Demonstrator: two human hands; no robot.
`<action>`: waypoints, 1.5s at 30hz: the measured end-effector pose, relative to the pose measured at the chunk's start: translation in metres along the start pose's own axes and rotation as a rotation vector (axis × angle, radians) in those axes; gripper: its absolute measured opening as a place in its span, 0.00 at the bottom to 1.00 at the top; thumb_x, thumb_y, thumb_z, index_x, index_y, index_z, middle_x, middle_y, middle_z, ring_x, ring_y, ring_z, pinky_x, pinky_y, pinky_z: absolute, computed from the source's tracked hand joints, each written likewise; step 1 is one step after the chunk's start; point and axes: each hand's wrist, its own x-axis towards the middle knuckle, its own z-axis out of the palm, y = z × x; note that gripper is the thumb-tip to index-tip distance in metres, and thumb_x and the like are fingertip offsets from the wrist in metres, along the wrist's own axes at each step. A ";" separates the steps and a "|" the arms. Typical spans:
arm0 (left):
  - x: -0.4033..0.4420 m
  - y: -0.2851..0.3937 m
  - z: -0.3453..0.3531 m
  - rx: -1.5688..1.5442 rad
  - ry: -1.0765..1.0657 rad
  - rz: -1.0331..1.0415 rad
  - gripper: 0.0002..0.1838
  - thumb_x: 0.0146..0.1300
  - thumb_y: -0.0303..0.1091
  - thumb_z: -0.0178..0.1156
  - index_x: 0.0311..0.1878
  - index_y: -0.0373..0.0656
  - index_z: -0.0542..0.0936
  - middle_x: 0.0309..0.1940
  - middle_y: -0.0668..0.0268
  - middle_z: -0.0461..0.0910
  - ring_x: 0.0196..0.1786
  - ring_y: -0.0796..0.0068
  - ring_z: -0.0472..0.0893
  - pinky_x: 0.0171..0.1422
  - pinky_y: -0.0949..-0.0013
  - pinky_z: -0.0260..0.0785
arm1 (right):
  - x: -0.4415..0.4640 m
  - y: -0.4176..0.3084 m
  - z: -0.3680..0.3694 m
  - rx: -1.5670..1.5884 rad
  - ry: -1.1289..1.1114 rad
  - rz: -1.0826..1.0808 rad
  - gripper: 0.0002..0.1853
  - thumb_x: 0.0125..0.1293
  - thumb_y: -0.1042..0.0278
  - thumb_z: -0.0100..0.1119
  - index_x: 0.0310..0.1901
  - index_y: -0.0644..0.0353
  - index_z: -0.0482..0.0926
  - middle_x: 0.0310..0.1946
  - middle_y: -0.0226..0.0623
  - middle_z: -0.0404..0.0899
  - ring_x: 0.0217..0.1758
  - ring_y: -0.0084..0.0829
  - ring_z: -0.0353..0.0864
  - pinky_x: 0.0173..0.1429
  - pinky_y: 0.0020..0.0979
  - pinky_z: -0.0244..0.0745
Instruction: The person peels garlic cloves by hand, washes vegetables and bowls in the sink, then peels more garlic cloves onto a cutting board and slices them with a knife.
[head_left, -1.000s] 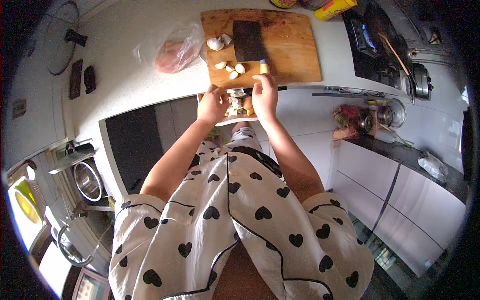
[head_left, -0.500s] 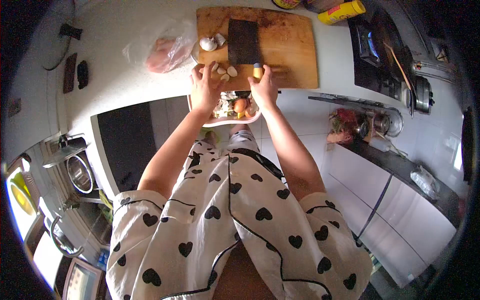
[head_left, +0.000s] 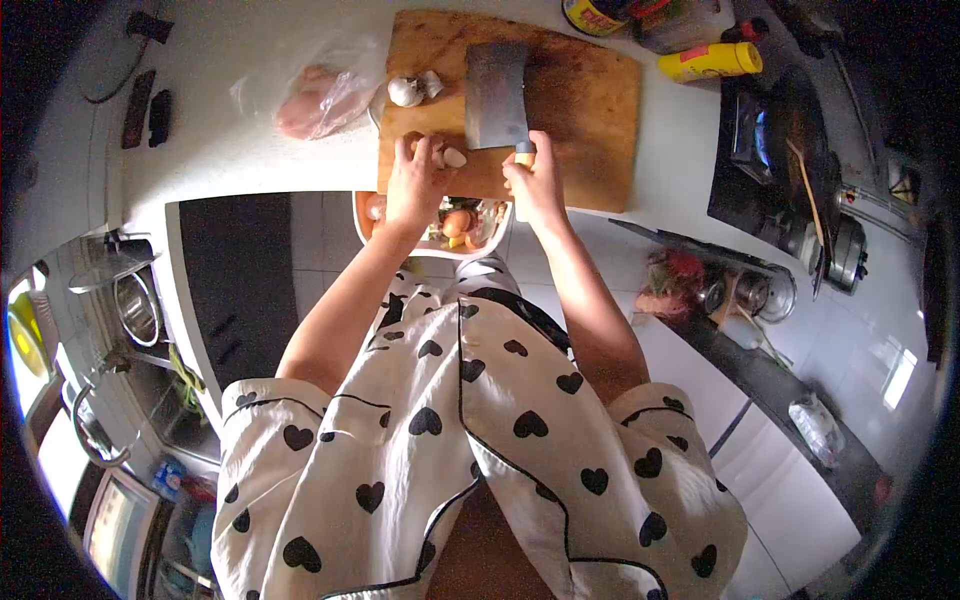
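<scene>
A cleaver (head_left: 497, 95) lies with its dark blade over the wooden cutting board (head_left: 592, 110). My right hand (head_left: 538, 185) is wrapped round its pale handle at the board's near edge. Left of the blade, the fingers of my left hand (head_left: 415, 190) are curled in around peeled garlic cloves (head_left: 454, 158); a clove or two show beside the fingertips, and the rest are hidden by the hand. Farther back on the board sits a whole garlic bulb (head_left: 405, 91), apart from both hands.
Raw meat in a clear plastic bag (head_left: 322, 100) lies left of the board. Below the counter's edge is a bin (head_left: 362, 215) with eggshells and scraps. A yellow bottle (head_left: 710, 62) lies at the back right, near the stove (head_left: 735, 150).
My left fingers have closed in around the cloves, and fewer cloves show. My right hand has closed further round the cleaver's handle, and the blade has tilted and catches more light.
</scene>
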 end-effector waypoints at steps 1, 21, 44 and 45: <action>0.000 0.004 0.002 -0.011 0.001 -0.008 0.27 0.47 0.33 0.64 0.52 0.46 0.68 0.50 0.52 0.63 0.49 0.49 0.71 0.50 0.56 0.68 | -0.001 0.002 -0.004 -0.165 0.059 -0.058 0.21 0.54 0.72 0.55 0.51 0.60 0.65 0.27 0.36 0.76 0.28 0.29 0.78 0.30 0.28 0.72; 0.051 0.064 0.061 -0.224 0.046 0.177 0.20 0.52 0.28 0.56 0.51 0.43 0.71 0.49 0.55 0.70 0.50 0.52 0.72 0.51 0.59 0.68 | -0.012 -0.012 -0.083 -0.535 0.103 -0.232 0.19 0.56 0.57 0.57 0.48 0.55 0.74 0.33 0.44 0.79 0.35 0.44 0.80 0.38 0.40 0.74; 0.026 0.033 0.034 0.021 0.084 0.179 0.07 0.53 0.31 0.55 0.36 0.44 0.75 0.36 0.60 0.73 0.42 0.56 0.74 0.44 0.58 0.68 | -0.031 -0.035 -0.073 -0.498 -0.087 -0.223 0.12 0.57 0.62 0.54 0.37 0.62 0.75 0.25 0.49 0.77 0.28 0.49 0.78 0.30 0.43 0.71; 0.023 0.032 0.032 0.007 0.090 0.156 0.07 0.53 0.30 0.55 0.36 0.43 0.75 0.36 0.60 0.73 0.42 0.56 0.74 0.44 0.59 0.68 | -0.032 -0.033 -0.070 -0.496 -0.103 -0.210 0.12 0.57 0.62 0.54 0.38 0.62 0.75 0.25 0.50 0.77 0.29 0.49 0.78 0.31 0.43 0.71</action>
